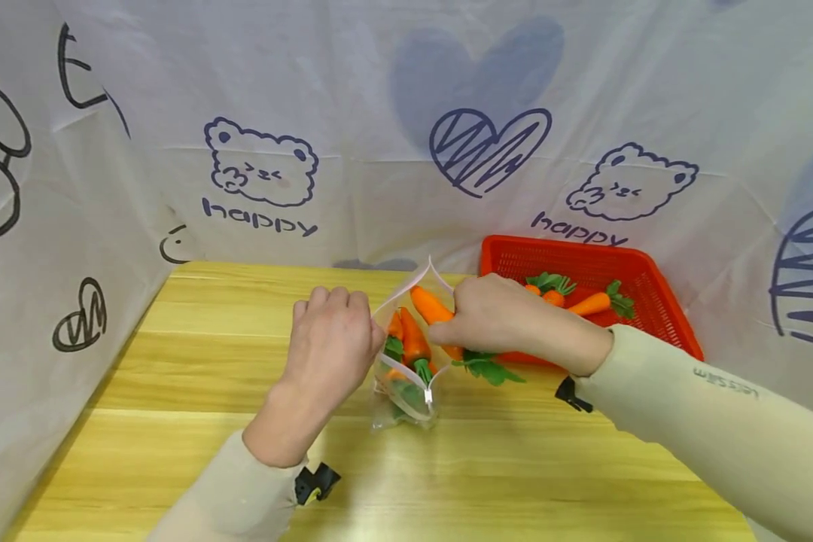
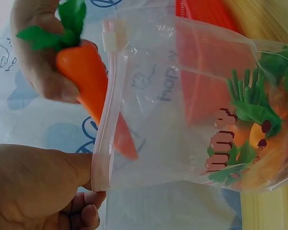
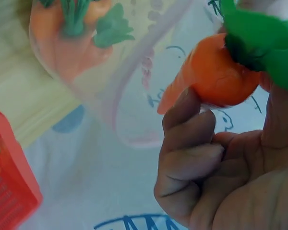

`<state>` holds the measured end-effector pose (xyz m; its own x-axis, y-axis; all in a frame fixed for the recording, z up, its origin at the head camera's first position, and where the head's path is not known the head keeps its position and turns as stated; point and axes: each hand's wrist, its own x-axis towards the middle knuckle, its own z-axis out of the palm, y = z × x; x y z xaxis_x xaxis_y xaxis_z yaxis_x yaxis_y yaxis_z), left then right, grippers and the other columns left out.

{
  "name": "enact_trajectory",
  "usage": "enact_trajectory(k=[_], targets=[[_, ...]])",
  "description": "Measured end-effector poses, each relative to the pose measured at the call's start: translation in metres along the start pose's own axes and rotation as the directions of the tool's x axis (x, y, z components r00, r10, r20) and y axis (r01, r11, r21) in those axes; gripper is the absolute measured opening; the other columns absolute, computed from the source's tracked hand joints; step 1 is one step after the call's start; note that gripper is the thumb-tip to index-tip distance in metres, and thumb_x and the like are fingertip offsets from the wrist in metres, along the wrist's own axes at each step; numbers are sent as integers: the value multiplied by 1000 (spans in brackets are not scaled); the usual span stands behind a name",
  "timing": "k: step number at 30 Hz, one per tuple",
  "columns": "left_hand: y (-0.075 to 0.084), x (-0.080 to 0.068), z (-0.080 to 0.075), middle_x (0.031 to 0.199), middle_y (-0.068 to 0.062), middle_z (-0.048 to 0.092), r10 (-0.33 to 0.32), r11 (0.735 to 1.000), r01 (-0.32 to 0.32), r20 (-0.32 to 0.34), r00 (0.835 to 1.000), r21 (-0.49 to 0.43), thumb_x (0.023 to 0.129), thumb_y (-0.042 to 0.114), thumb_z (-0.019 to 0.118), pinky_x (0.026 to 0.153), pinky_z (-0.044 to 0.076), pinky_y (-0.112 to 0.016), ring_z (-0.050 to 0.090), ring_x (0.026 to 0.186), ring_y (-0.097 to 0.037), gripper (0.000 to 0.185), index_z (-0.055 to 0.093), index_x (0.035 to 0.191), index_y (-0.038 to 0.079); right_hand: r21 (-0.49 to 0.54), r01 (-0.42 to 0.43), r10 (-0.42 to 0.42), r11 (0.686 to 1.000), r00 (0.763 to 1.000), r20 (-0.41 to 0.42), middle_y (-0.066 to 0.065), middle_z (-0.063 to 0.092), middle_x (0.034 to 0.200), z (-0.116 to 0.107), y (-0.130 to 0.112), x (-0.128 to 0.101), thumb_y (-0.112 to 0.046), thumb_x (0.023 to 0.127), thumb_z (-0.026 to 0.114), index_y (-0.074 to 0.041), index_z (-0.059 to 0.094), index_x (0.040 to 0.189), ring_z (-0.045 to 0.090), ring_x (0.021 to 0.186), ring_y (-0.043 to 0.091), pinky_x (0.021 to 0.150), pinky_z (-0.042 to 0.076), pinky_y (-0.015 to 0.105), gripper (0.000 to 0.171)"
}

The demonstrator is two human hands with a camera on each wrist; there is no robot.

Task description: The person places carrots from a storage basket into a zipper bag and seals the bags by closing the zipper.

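A clear zip bag (image 1: 406, 354) stands on the wooden table (image 1: 176, 361) with several toy carrots inside. My left hand (image 1: 330, 342) pinches the bag's rim (image 2: 102, 158) and holds its mouth wide. My right hand (image 1: 494, 312) grips an orange toy carrot (image 1: 432, 307) with green leaves (image 1: 488, 367), its tip pointing into the bag's mouth. In the left wrist view the carrot (image 2: 89, 76) pokes past the rim, with carrots (image 2: 249, 134) lying at the bag's bottom. The right wrist view shows the carrot (image 3: 211, 76) between my fingers (image 3: 187, 143).
A red plastic basket (image 1: 657, 301) sits at the back right of the table, holding more toy carrots (image 1: 586, 302). White printed cloth (image 1: 257, 165) walls the table at the back and both sides. Bare wood lies to the left and front.
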<state>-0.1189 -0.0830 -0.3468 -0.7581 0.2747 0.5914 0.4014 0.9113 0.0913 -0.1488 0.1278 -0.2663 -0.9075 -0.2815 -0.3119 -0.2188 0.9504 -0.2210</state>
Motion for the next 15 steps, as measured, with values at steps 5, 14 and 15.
enact_trajectory(k=[5, 14, 15], targets=[[3, 1, 0, 63, -5, 40, 14, 1000, -14, -12, 1000, -5, 82, 6, 65, 57, 27, -36, 44, 62, -30, 29, 42, 65, 9, 7, 21, -21, 1000, 998, -56, -4, 42, 56, 12, -8, 16, -48, 86, 67, -18, 53, 60, 51, 53, 21, 51, 34, 32, 42], [11, 4, 0, 64, -5, 41, 10, 998, -8, 23, 1000, -61, 81, 8, 68, 57, 24, -34, 44, 62, -29, 31, 42, 65, 10, 77, -13, 20, 997, 995, -98, -3, 46, 56, 42, -5, 49, -43, 92, 69, -16, 56, 65, 57, 56, 20, 52, 43, 30, 40], [11, 4, 0, 64, -4, 41, 12, 998, -10, 24, 1000, -67, 81, 8, 68, 57, 24, -34, 44, 62, -29, 31, 41, 65, 11, 95, -17, 26, 995, 995, -94, -3, 47, 56, 46, -4, 51, -42, 92, 70, -15, 60, 68, 58, 55, 20, 52, 44, 30, 38]])
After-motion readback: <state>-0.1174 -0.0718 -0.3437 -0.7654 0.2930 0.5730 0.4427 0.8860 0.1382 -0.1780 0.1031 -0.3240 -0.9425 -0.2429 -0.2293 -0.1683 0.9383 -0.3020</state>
